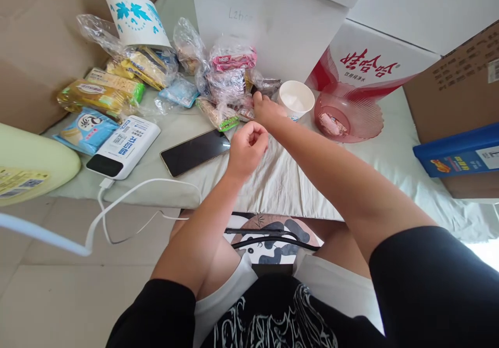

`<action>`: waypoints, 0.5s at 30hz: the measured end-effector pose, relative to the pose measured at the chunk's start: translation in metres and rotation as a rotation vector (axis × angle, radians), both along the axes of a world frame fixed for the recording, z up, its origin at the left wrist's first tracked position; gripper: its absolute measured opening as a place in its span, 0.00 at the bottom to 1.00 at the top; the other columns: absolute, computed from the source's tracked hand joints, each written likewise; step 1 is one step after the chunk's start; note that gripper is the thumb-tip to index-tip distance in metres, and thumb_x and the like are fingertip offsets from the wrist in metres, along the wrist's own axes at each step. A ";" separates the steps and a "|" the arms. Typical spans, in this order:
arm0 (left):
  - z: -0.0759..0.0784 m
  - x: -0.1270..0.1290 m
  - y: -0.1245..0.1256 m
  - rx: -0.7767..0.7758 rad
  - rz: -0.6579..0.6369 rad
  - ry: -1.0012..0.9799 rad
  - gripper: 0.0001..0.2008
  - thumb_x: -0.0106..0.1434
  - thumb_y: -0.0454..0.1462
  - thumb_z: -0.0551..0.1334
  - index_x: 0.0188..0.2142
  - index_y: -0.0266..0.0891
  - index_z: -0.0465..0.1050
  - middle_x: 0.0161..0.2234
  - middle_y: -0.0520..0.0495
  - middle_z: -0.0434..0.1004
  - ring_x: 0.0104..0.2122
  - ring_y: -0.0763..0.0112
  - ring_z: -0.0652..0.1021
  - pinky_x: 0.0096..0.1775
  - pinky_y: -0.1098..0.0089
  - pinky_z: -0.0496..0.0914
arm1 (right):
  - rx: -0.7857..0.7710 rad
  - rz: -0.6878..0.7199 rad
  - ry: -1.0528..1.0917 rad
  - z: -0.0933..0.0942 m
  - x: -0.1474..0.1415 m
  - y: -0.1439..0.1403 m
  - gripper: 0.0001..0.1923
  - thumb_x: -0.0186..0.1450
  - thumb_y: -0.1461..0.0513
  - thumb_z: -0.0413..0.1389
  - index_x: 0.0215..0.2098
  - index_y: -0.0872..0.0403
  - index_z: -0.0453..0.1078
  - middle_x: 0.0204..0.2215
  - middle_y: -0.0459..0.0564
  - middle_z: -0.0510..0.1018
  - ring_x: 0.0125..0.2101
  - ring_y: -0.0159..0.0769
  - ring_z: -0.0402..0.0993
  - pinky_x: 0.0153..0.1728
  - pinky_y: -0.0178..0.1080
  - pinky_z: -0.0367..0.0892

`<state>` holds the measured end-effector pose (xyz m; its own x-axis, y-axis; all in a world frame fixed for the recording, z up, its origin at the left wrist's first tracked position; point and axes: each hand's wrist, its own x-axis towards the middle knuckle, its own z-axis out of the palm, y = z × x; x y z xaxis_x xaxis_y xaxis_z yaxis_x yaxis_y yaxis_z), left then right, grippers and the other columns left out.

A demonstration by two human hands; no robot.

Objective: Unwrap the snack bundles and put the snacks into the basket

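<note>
My left hand [249, 148] hovers near the top end of a black smartphone [195, 153], its fingers curled in and nothing showing in them. Farther forward, my right hand [268, 109] reaches to the edge of a pile of wrapped snacks [228, 85], fingers bent down; what they grip is hidden. A green-edged snack packet [218, 114] lies left of that hand, close to a pink wrapped packet [234, 58]. Just right of it stands a white paper cup [296, 98]. Beyond is a pink translucent bowl [360, 122] with a pink-wrapped item [331, 124] inside.
A white power bank [123, 148] with a white cable [136, 187] lies left, beside a blue snack packet [88, 130] and yellow packets [91, 96]. A paper tub [136, 21] lies tipped behind. Boxes [265, 21] line the back; a blue folder [460, 150] is right.
</note>
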<state>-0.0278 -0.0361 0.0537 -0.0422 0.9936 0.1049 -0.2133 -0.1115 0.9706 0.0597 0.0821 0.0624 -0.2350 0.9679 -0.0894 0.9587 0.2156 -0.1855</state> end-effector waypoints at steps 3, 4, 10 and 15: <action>0.001 -0.005 0.001 0.001 0.065 0.004 0.08 0.57 0.29 0.61 0.25 0.42 0.67 0.16 0.57 0.66 0.18 0.77 0.68 0.24 0.73 0.63 | -0.041 -0.084 -0.066 0.006 0.001 -0.020 0.26 0.64 0.61 0.60 0.59 0.58 0.62 0.57 0.68 0.72 0.58 0.60 0.75 0.56 0.58 0.70; 0.001 -0.006 0.002 -0.002 0.080 0.008 0.08 0.57 0.29 0.61 0.25 0.42 0.67 0.17 0.57 0.66 0.19 0.77 0.68 0.25 0.72 0.63 | -0.042 -0.090 -0.071 0.009 0.002 -0.028 0.27 0.63 0.60 0.60 0.58 0.58 0.61 0.56 0.68 0.72 0.57 0.59 0.75 0.56 0.58 0.70; -0.004 -0.009 0.002 -0.035 0.071 0.029 0.09 0.58 0.29 0.61 0.25 0.43 0.68 0.17 0.57 0.67 0.19 0.76 0.70 0.26 0.70 0.65 | -0.116 -0.158 -0.077 0.022 0.024 -0.072 0.26 0.62 0.57 0.60 0.56 0.56 0.59 0.55 0.70 0.72 0.54 0.62 0.75 0.53 0.61 0.70; -0.008 -0.004 0.004 -0.079 -0.003 0.067 0.08 0.58 0.30 0.62 0.25 0.42 0.69 0.17 0.57 0.69 0.20 0.76 0.71 0.27 0.71 0.66 | -0.092 -0.219 -0.033 0.021 0.064 -0.103 0.20 0.62 0.57 0.57 0.50 0.54 0.60 0.48 0.67 0.76 0.47 0.61 0.76 0.47 0.58 0.71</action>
